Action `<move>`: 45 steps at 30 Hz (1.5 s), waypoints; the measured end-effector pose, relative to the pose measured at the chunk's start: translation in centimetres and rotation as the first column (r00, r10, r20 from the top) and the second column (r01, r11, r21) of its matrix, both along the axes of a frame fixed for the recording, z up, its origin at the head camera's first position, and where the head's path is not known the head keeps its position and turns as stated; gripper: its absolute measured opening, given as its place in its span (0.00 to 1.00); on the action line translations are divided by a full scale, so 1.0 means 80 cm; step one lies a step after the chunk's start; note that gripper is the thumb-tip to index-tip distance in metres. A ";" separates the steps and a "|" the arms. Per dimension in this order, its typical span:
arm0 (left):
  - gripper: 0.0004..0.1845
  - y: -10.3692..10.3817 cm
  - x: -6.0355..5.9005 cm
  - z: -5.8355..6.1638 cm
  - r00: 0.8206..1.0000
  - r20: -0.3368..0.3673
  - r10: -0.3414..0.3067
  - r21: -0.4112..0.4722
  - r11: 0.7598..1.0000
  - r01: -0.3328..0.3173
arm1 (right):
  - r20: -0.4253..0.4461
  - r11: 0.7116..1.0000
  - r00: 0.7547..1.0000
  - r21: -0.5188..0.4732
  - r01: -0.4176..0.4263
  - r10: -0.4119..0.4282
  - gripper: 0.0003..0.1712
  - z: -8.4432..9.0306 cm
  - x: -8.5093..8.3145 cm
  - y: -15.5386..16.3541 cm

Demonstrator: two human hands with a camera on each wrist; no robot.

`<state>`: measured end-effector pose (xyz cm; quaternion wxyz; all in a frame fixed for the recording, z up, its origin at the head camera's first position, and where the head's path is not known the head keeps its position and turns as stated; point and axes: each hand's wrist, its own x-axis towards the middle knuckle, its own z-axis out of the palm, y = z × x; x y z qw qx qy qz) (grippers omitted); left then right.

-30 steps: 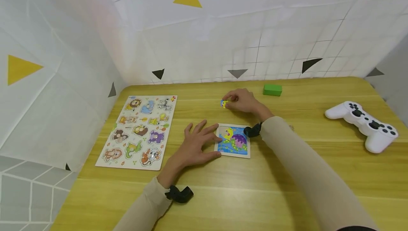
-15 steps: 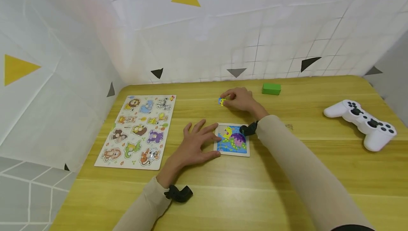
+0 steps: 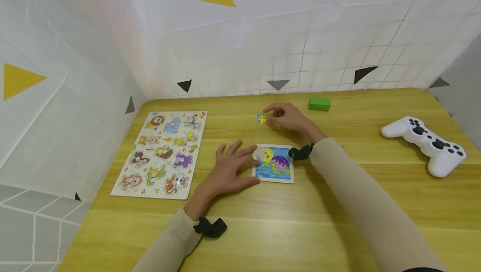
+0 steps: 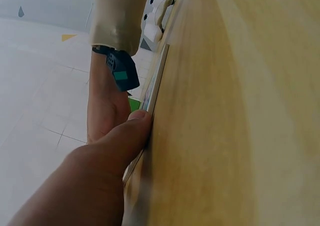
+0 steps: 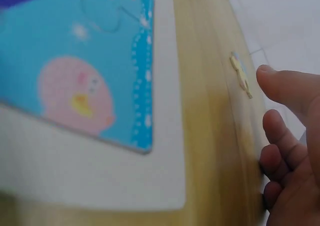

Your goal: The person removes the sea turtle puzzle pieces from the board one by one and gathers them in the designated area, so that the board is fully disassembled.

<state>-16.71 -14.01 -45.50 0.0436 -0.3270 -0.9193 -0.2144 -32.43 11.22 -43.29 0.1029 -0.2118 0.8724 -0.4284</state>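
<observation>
A small jigsaw piece (image 3: 261, 119), yellow and blue, lies on the table beyond the framed jigsaw puzzle (image 3: 275, 164). Just right of the piece is my right hand (image 3: 288, 117), thumb and index finger bent but apart. The right wrist view confirms a gap between the piece (image 5: 240, 74) and the thumb (image 5: 275, 83). My left hand (image 3: 233, 167) spreads its fingers at the left side of the puzzle, touching its frame. In the left wrist view its thumb (image 4: 135, 123) rests against the frame's edge. The puzzle shows a purple-shelled sea creature, with a pale patch at its upper left corner.
To the left lies a white animal puzzle board (image 3: 159, 155) with several animal pieces. A green block (image 3: 319, 104) stands near the back edge, and a white game controller (image 3: 424, 146) rests at the right. White cloth walls (image 3: 240, 55) border the table behind and at the left.
My right hand has let go of the jigsaw piece and drawn slightly right, leaving it on the table. Earlier the thumb and index finger pinched it. The left hand stays in place.
</observation>
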 end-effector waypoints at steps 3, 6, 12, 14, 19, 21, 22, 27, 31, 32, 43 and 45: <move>0.22 0.001 0.000 0.000 1.000 0.007 -0.003 0.005 1.000 0.003 | -0.004 1.000 1.000 -0.004 -0.011 0.011 0.18 -0.001 0.007 0.005; 0.20 0.001 0.001 0.000 1.000 0.014 0.000 0.006 1.000 0.000 | 0.001 0.998 0.998 0.010 -0.056 0.056 0.17 0.002 0.019 0.011; 0.18 0.001 0.000 -0.001 1.000 0.013 0.006 0.014 1.000 -0.006 | 0.035 0.980 0.979 0.019 -0.199 0.199 0.14 0.007 0.054 0.018; 0.18 0.001 -0.001 -0.001 1.000 0.008 0.005 0.012 1.000 -0.005 | 0.006 0.969 0.970 0.041 -0.243 0.243 0.12 0.007 0.067 0.018; 0.19 0.001 0.000 0.000 1.000 -0.004 0.010 0.002 1.000 -0.010 | -0.142 0.944 0.935 0.115 -0.310 0.325 0.10 0.005 0.089 0.015; 0.19 0.001 0.000 0.000 1.000 -0.004 0.010 0.000 1.000 -0.010 | -0.170 0.941 0.929 0.134 -0.309 0.329 0.11 0.005 0.096 0.015; 0.19 0.001 0.000 0.000 1.000 -0.005 0.010 -0.001 1.000 -0.010 | -0.176 0.943 0.929 0.139 -0.304 0.326 0.12 0.004 0.099 0.016; 0.19 0.002 -0.001 0.000 1.000 -0.013 0.002 0.007 1.000 -0.002 | -0.232 0.948 0.922 0.140 -0.284 0.311 0.16 0.002 0.109 0.019; 0.19 0.002 0.000 0.001 1.000 -0.016 -0.002 0.004 1.000 0.002 | -0.275 0.950 0.910 0.131 -0.285 0.311 0.17 0.001 0.113 0.023; 0.19 0.002 0.000 0.001 1.000 -0.015 -0.002 0.001 1.000 0.002 | -0.279 0.949 0.908 0.129 -0.286 0.312 0.17 0.001 0.114 0.023; 0.20 0.004 0.000 0.002 1.000 -0.023 -0.009 -0.004 1.000 0.009 | -0.293 0.942 0.902 0.208 -0.265 0.318 0.21 0.002 0.118 0.022; 0.20 0.005 0.001 0.002 1.000 -0.024 -0.009 -0.009 1.000 0.009 | -0.296 0.938 0.900 0.233 -0.257 0.321 0.22 0.001 0.120 0.020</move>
